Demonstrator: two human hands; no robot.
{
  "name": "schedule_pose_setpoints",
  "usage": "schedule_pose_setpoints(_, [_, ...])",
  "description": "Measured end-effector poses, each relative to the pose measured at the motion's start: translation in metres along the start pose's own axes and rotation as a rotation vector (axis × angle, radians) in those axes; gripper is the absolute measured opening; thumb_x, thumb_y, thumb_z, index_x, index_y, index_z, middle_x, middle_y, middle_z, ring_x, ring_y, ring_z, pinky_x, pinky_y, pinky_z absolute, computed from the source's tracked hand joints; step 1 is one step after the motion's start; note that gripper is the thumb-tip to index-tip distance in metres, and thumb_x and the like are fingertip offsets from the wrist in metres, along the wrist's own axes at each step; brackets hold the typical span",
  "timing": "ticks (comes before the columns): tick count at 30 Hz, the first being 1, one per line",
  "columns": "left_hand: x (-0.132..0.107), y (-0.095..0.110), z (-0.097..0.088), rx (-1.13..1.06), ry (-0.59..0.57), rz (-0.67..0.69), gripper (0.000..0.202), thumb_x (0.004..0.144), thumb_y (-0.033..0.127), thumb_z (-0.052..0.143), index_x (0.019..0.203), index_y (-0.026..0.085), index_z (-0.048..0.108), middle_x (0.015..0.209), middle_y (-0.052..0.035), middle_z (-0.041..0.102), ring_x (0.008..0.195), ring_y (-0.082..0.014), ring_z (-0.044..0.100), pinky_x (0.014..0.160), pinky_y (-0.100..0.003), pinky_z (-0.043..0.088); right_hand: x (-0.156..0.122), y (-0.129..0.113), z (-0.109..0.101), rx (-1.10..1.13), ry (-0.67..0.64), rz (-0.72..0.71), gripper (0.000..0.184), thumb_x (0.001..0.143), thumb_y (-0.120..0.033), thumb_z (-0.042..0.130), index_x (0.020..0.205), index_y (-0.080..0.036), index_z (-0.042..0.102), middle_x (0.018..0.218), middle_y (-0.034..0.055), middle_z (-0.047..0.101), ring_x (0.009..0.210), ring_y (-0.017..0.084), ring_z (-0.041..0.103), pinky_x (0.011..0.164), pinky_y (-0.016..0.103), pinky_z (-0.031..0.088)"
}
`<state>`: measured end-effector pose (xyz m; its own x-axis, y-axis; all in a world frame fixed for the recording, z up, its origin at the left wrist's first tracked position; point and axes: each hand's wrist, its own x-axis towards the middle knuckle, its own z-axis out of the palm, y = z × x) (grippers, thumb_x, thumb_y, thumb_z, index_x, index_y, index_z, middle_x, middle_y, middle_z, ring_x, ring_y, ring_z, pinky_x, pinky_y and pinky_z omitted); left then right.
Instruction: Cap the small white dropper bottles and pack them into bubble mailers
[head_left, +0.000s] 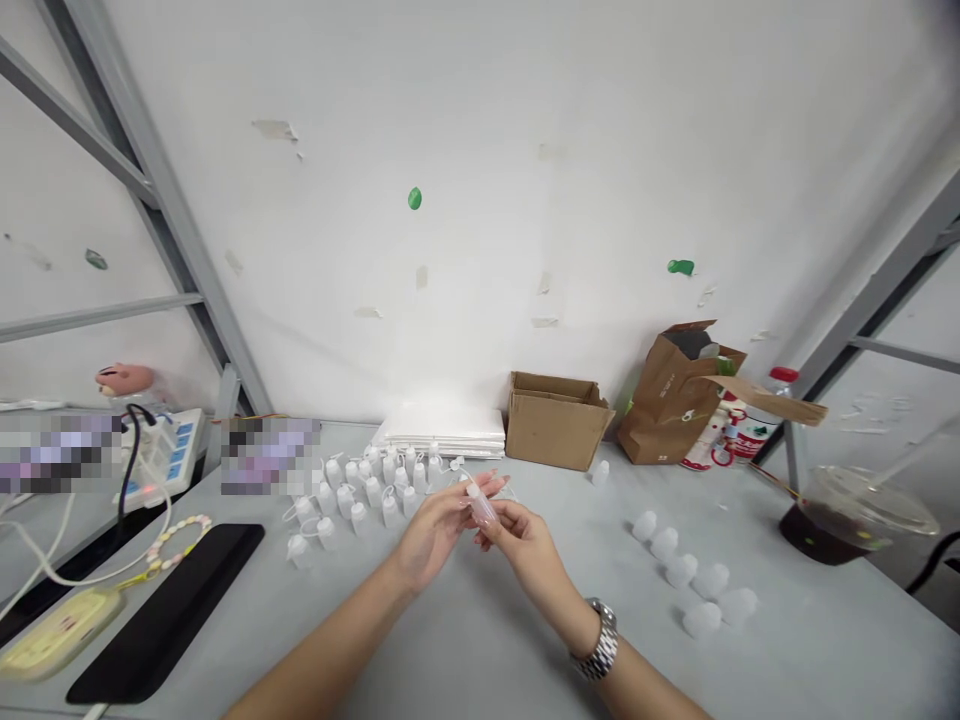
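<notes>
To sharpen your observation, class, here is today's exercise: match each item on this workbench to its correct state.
Items:
1. Wristwatch
2. Cardboard box
3. Plastic cup
4. Small white plastic bottles

States:
A. Holding dark liquid
B. Grouped closely together
C. Worn on the right wrist
D. Flaps open

Pairs: 1-C, 2-D, 3-A, 4-B
</notes>
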<state>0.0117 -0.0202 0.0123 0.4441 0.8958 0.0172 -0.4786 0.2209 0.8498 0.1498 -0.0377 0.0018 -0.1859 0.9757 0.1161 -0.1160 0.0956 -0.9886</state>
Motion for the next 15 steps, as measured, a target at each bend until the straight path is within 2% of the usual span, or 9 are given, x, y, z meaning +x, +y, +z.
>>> schedule_pose_setpoints(4, [0.0002, 0.0002, 0.0002, 0.008, 0.024, 0.03, 0.035, 0.075, 0.019, 0.055, 0.108, 0.016, 0.066, 0.119, -0.0106, 0.063, 0.111, -0.0283, 0.052, 0.082, -0.034, 0.04, -0.0003, 0.0066, -0.0007, -0.049, 0.091, -0.052, 0.031, 0.071, -0.047, 0.066, 0.081, -0.018, 0.06, 0.066, -0.0003, 0.06, 0.059, 0.014, 0.055, 0.056, 0.026, 0.044])
schedule_pose_setpoints(8, [0.0001, 0.0006, 0.002, 0.012, 0.059, 0.023, 0.028, 0.077, 0.023, 0.057, 0.101, 0.015, 0.069, 0.116, -0.0105, 0.065, 0.114, -0.0291, 0.051, 0.091, -0.036, 0.038, -0.0028, 0.0074, -0.0004, -0.179, 0.109, -0.106, 0.023, 0.077, -0.04, 0.061, 0.084, -0.019, 0.058, 0.07, 0.0, 0.059, 0.063, 0.015, 0.054, 0.06, 0.027, 0.043])
schedule_pose_setpoints(15, [-0.0009, -0.0056, 0.0035, -0.137, 0.036, -0.018, 0.031, 0.08, 0.018, 0.05, 0.106, 0.014, 0.066, 0.117, -0.0095, 0.064, 0.12, -0.0247, 0.047, 0.102, -0.036, 0.03, -0.0086, 0.01, 0.0018, -0.469, 0.196, -0.208, 0.01, 0.082, -0.03, 0.054, 0.084, -0.02, 0.057, 0.073, 0.0019, 0.062, 0.064, 0.016, 0.052, 0.061, 0.027, 0.041])
